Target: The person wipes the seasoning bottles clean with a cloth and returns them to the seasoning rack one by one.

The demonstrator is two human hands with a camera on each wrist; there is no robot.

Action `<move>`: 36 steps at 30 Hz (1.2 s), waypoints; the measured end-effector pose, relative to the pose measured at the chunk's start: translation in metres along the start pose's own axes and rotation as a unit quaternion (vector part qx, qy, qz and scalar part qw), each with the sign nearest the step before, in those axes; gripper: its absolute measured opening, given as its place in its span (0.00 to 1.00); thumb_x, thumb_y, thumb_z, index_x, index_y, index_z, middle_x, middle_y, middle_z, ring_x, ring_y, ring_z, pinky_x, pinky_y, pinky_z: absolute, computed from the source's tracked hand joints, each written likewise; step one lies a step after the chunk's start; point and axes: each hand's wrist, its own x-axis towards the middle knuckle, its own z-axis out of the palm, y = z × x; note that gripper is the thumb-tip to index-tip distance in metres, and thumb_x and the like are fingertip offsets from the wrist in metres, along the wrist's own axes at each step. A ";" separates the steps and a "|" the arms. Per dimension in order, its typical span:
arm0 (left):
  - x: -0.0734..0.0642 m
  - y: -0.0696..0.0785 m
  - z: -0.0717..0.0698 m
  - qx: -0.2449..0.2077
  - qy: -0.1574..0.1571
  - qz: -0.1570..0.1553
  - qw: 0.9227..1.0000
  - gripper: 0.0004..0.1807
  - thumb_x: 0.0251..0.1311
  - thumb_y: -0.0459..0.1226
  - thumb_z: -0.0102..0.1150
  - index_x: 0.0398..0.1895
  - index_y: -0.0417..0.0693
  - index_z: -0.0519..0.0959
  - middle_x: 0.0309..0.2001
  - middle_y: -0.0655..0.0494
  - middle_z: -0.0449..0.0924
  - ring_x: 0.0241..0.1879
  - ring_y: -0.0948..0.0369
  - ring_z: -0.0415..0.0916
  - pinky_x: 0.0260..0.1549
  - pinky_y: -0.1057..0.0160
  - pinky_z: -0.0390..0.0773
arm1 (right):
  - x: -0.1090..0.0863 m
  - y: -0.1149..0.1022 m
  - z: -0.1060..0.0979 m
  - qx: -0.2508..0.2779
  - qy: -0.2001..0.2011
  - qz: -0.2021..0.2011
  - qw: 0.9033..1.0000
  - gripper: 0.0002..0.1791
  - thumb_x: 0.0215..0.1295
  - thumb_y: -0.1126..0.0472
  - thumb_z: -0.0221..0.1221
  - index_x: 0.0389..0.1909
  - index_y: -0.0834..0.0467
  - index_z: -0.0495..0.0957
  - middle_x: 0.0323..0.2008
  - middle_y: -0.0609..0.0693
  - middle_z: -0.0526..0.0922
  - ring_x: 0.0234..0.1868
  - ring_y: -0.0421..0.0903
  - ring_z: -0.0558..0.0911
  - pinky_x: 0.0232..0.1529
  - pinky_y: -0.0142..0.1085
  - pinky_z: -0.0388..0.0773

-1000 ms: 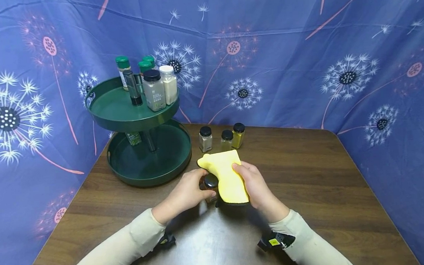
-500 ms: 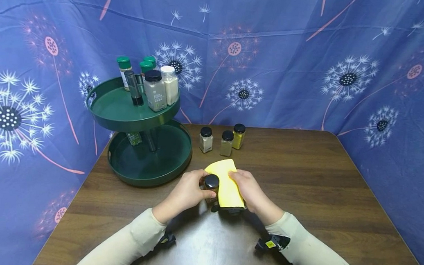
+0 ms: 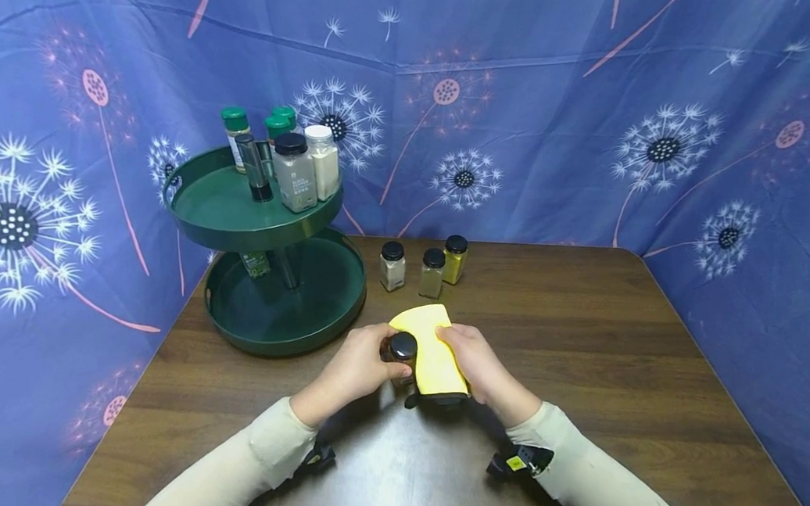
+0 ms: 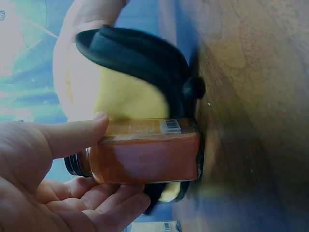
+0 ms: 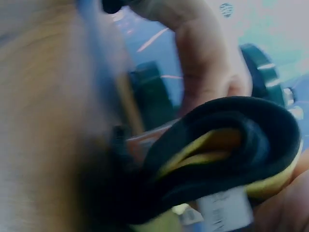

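Observation:
My left hand (image 3: 356, 360) grips a square glass spice jar (image 4: 145, 157) with a black lid and reddish-orange powder inside, thumb on one side and fingers on the other. The jar stands upright on the table, its base at the wood. A folded yellow cloth (image 3: 432, 353) with a dark edge lies against the jar's right side. My right hand (image 3: 479, 361) holds this cloth, thumb on its near face; the other fingers are mostly hidden behind it. In the right wrist view the cloth's dark rolled edge and a white tag cover most of the jar.
Three small black-lidded jars, one pale (image 3: 393, 268), one greenish (image 3: 431, 275) and one yellow (image 3: 456, 260), stand behind the hands. At the left is a green two-tier stand (image 3: 255, 232) with several spice bottles on top. A patterned curtain (image 3: 543, 102) hangs behind the table (image 3: 595, 349).
My right hand has drawn the cloth slightly toward me and left, closer round the jar, uncovering the greenish jar behind. The left hand keeps its grip in place.

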 end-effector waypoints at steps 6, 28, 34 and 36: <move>0.000 -0.001 0.000 -0.006 -0.003 -0.008 1.000 0.23 0.47 0.44 0.82 0.45 0.48 0.83 0.36 0.60 0.82 0.36 0.61 0.78 0.36 0.60 0.78 | 0.000 0.001 0.002 0.003 0.002 -0.005 1.000 0.19 0.76 0.56 0.48 0.45 0.69 0.78 0.24 0.52 0.82 0.22 0.46 0.83 0.24 0.39 0.80; -0.001 -0.005 0.004 -0.004 -0.002 0.001 1.000 0.23 0.46 0.44 0.83 0.44 0.48 0.83 0.35 0.60 0.82 0.35 0.61 0.79 0.36 0.61 0.78 | 0.004 0.005 0.001 -0.018 0.004 0.010 1.000 0.18 0.75 0.56 0.49 0.44 0.69 0.78 0.24 0.51 0.82 0.22 0.45 0.82 0.24 0.38 0.80; 0.000 -0.005 0.002 -0.010 0.002 0.009 1.000 0.22 0.46 0.42 0.83 0.44 0.49 0.84 0.35 0.62 0.83 0.35 0.60 0.79 0.35 0.62 0.77 | -0.009 -0.016 -0.002 0.035 0.031 -0.014 0.999 0.19 0.74 0.52 0.52 0.41 0.66 0.77 0.24 0.53 0.83 0.23 0.47 0.83 0.24 0.41 0.81; 0.001 -0.004 0.001 -0.010 0.002 0.008 1.000 0.22 0.45 0.42 0.83 0.43 0.49 0.83 0.34 0.62 0.83 0.34 0.61 0.78 0.35 0.62 0.77 | -0.011 -0.021 -0.005 0.050 0.028 -0.017 0.998 0.18 0.74 0.51 0.51 0.40 0.65 0.77 0.25 0.53 0.83 0.24 0.48 0.84 0.25 0.42 0.82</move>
